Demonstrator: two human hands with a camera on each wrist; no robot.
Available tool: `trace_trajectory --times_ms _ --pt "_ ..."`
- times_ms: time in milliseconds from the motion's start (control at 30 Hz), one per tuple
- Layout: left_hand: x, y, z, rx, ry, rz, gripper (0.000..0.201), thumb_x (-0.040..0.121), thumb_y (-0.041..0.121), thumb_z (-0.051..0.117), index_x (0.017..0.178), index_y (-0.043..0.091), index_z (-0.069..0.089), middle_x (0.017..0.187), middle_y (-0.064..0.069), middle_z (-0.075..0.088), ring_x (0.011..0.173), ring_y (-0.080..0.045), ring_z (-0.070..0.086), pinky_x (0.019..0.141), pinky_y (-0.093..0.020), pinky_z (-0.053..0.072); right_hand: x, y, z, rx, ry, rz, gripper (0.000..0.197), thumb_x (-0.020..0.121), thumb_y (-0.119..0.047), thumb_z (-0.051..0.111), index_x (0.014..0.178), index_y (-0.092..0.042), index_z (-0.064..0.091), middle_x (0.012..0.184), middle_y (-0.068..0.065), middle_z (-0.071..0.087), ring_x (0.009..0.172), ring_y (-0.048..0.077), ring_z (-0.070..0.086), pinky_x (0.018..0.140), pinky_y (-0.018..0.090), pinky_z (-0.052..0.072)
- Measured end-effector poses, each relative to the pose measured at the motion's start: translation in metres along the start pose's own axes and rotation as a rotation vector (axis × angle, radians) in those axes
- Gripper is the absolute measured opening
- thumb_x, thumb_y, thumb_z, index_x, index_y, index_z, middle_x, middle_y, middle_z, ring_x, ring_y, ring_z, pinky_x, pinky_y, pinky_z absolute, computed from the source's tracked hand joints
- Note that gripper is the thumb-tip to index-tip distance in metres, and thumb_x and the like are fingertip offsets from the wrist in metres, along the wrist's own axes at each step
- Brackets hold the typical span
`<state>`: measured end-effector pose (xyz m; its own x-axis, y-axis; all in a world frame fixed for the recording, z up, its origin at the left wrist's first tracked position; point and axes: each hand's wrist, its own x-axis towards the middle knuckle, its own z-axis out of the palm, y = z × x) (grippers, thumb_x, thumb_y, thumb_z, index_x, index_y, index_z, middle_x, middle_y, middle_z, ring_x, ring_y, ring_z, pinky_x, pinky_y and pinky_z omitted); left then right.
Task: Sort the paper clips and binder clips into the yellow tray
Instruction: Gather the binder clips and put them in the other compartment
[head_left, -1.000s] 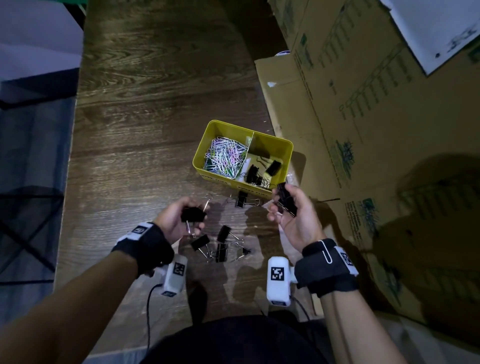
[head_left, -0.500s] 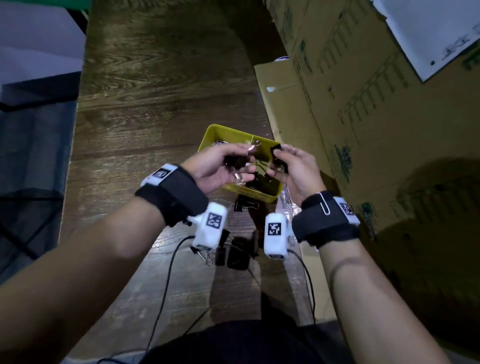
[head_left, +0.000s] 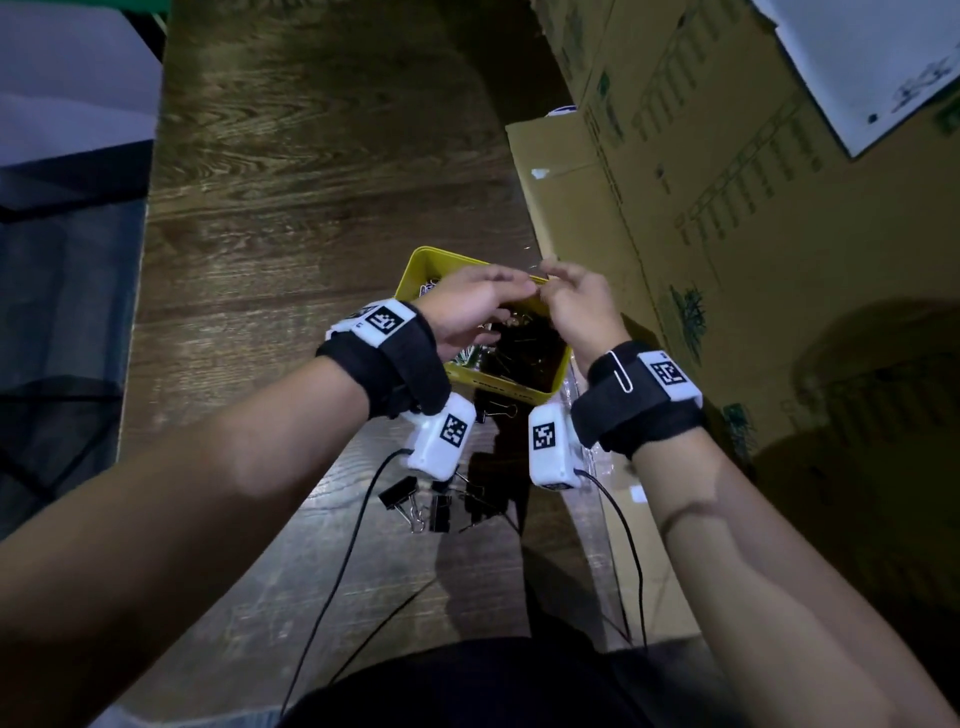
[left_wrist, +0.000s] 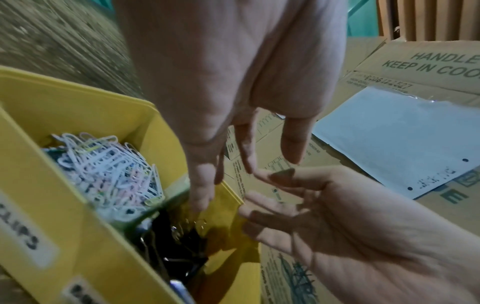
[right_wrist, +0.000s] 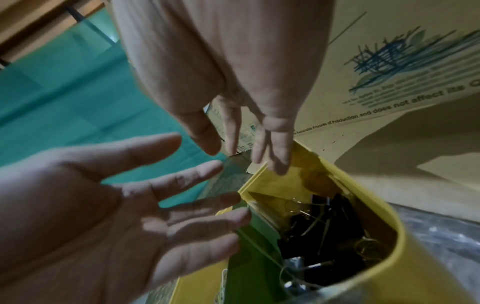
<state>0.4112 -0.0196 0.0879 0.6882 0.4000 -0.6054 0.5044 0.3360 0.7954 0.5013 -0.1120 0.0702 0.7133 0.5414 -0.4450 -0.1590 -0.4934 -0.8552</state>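
The yellow tray (head_left: 415, 266) sits on the wooden table, mostly under my hands. My left hand (head_left: 498, 299) and right hand (head_left: 563, 291) hover side by side above its right compartment, fingers straight and spread, holding nothing. In the left wrist view, pastel paper clips (left_wrist: 103, 170) fill the left compartment and black binder clips (left_wrist: 179, 248) lie in the right one. The right wrist view shows the same binder clips (right_wrist: 324, 226) below my open fingers. Several loose binder clips (head_left: 415, 501) lie on the table near me, and one more (head_left: 496, 410) by the tray's front wall.
Flattened cardboard boxes (head_left: 727, 234) rise along the right side, right against the tray, with a white sheet (head_left: 857, 62) on them. Crinkled clear plastic (right_wrist: 441, 236) lies right of the tray. Black cables (head_left: 337, 571) trail from the wrist cameras. The table's left edge (head_left: 148, 270) drops off.
Both hands carried binder clips from the near table up over the tray and let them go. The fingers, curled before, are now spread and empty.
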Motion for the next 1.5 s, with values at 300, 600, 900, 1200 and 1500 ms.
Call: trace_trajectory --times_ms 300,600,900,1200,1500 --pt "-0.040 -0.060 -0.067 0.390 -0.137 0.050 0.006 0.085 0.005 0.063 0.081 0.002 0.066 0.058 0.000 0.065 0.047 -0.008 0.057 0.045 -0.019 0.047 -0.043 0.020 0.004 -0.240 -0.529 -0.160 0.016 0.091 -0.012 0.061 0.105 -0.009 0.069 0.096 0.013 0.071 0.065 0.013 0.066 0.058 0.024 0.053" --pt "-0.066 -0.140 -0.081 1.326 -0.394 0.015 0.060 0.068 0.026 0.077 0.122 0.020 0.051 0.115 -0.002 0.051 0.094 -0.015 0.054 0.079 -0.022 0.039 -0.051 0.070 0.058 -1.311 -0.661 -0.493 0.069 0.093 -0.005 0.045 0.151 -0.022 0.012 0.160 0.005 0.008 0.122 0.034 0.050 0.092 0.045 0.047" --pt "-0.076 -0.169 -0.081 1.271 -0.241 0.162 0.043 0.075 0.012 0.064 0.117 0.013 0.053 0.122 -0.008 0.046 0.102 -0.030 0.056 0.081 -0.030 0.041 -0.050 0.107 0.057 -1.320 -0.405 -0.506 0.058 0.083 0.001 0.058 0.137 -0.009 0.038 0.128 0.016 0.051 0.119 0.031 0.049 0.092 0.038 0.047" --pt "-0.073 -0.163 -0.106 -0.089 0.115 -0.127 0.041 0.078 -0.024 0.035 0.090 0.009 0.055 0.082 -0.014 0.055 0.058 -0.019 0.063 0.051 -0.028 0.056 -0.064 0.099 0.047 -0.727 -0.384 -0.328 0.027 0.090 -0.027 0.054 0.116 -0.023 0.054 0.110 -0.003 0.057 0.104 0.018 0.050 0.091 0.032 0.041" --pt "-0.055 -0.149 -0.071 0.743 -0.095 0.170 0.007 0.066 0.019 0.064 0.069 0.025 0.061 0.076 0.004 0.051 0.072 -0.012 0.053 0.074 -0.029 0.046 -0.064 0.077 0.038 -0.665 -0.617 -0.223 0.012 0.080 -0.029 0.066 0.073 -0.026 0.057 0.083 -0.005 0.063 0.079 0.016 0.060 0.081 0.040 0.053"
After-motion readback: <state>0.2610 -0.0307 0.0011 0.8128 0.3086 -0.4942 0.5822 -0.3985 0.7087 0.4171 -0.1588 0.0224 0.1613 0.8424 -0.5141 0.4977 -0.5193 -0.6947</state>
